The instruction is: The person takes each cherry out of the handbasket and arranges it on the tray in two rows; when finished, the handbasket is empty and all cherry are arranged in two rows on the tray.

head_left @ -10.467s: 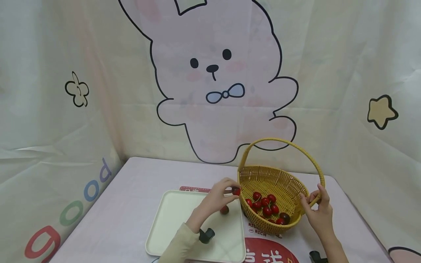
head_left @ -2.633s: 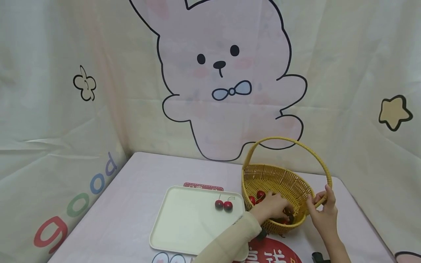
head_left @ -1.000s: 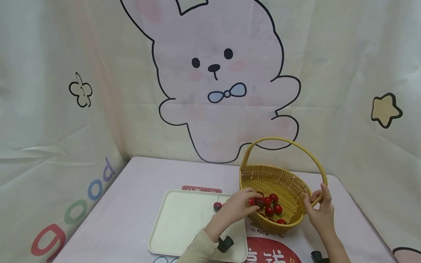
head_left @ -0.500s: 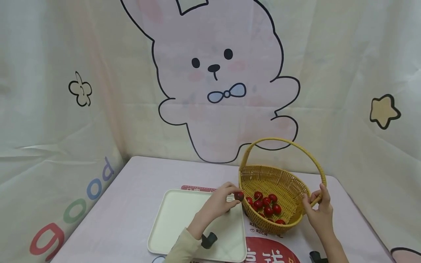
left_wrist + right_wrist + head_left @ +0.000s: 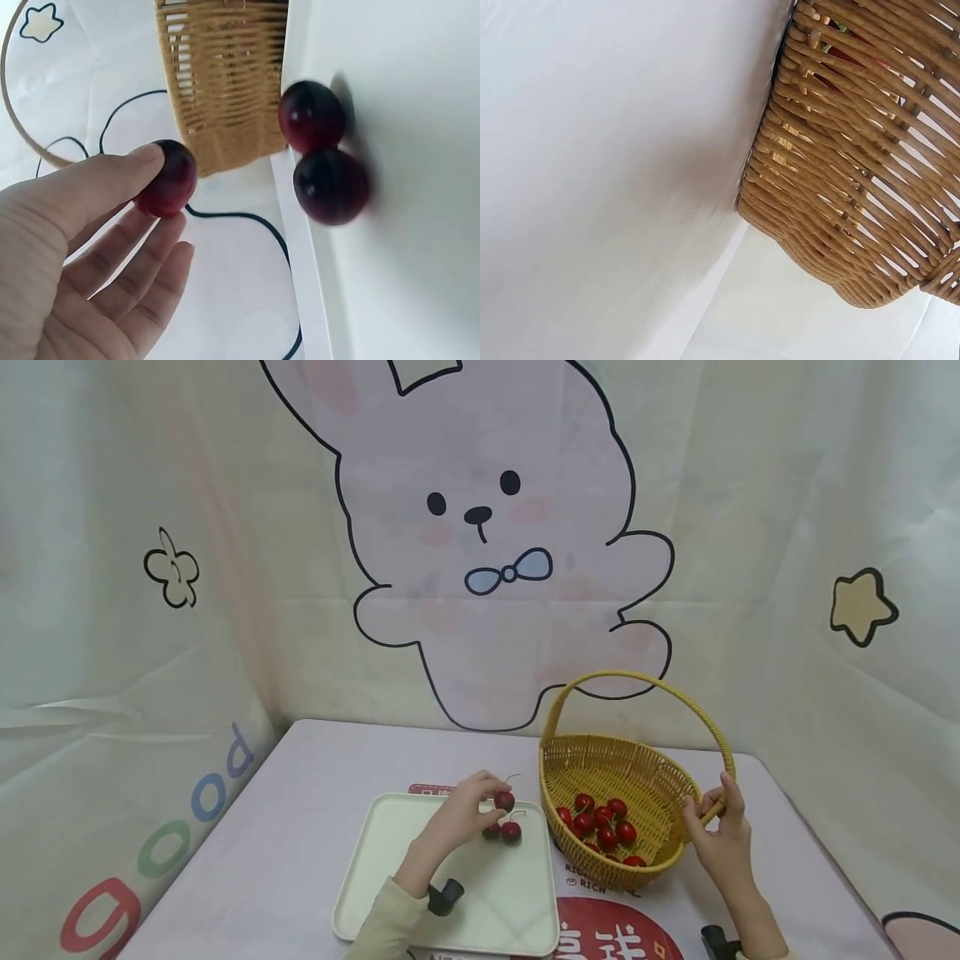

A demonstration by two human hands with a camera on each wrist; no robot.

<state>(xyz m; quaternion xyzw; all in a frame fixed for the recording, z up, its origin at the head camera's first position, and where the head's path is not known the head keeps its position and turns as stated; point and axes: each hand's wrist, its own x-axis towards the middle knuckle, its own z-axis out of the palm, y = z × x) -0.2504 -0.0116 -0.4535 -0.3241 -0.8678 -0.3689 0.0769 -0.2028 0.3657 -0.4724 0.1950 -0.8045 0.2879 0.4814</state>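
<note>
My left hand (image 5: 459,817) pinches a dark red cherry (image 5: 504,801) between thumb and fingers, above the far right part of a white tray (image 5: 420,893). Two more cherries (image 5: 511,832) lie on the tray just below it. In the left wrist view the pinched cherry (image 5: 171,180) hangs apart from the pair (image 5: 330,186). My right hand (image 5: 723,843) holds the handle base of a yellow woven basket (image 5: 660,777) at its right side. Several cherries (image 5: 606,837) lie at the bottom of the basket. Only the basket's weave (image 5: 855,165) and the table show in the right wrist view.
The basket stands right beside the tray on a pale table (image 5: 330,760). A red printed patch (image 5: 622,935) lies in front of the basket. Cloth walls with a bear-like drawing (image 5: 487,635) enclose the table at the back and sides.
My left hand has carried a cherry from the basket leftward over the tray. Earlier, it set another cherry there and reached back into the basket. The right hand has stayed at the handle.
</note>
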